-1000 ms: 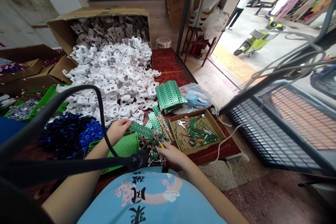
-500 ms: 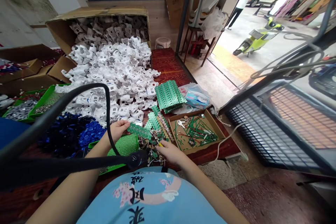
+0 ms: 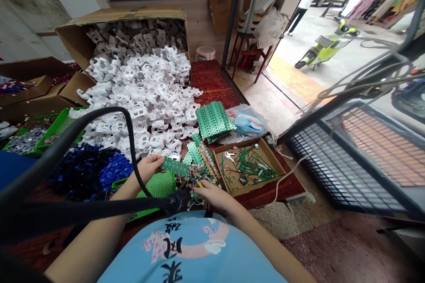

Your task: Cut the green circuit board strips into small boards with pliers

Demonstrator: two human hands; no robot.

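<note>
The left hand (image 3: 149, 164) is pinching one end of a green circuit strip (image 3: 175, 166), fingers closed on it. The right hand (image 3: 212, 193), just right of it, is gripping a small yellow-handled tool (image 3: 200, 184), clamped, its tip lying in a tangle of small components (image 3: 194, 194). No readable writing is showing on the parts. Beyond the left hand, a cardboard box (image 3: 71, 37) is spilling white plastic housings (image 3: 142, 97). Right of the right hand, a shallow cardboard tray (image 3: 274, 159) is holding green offcuts and a key.
</note>
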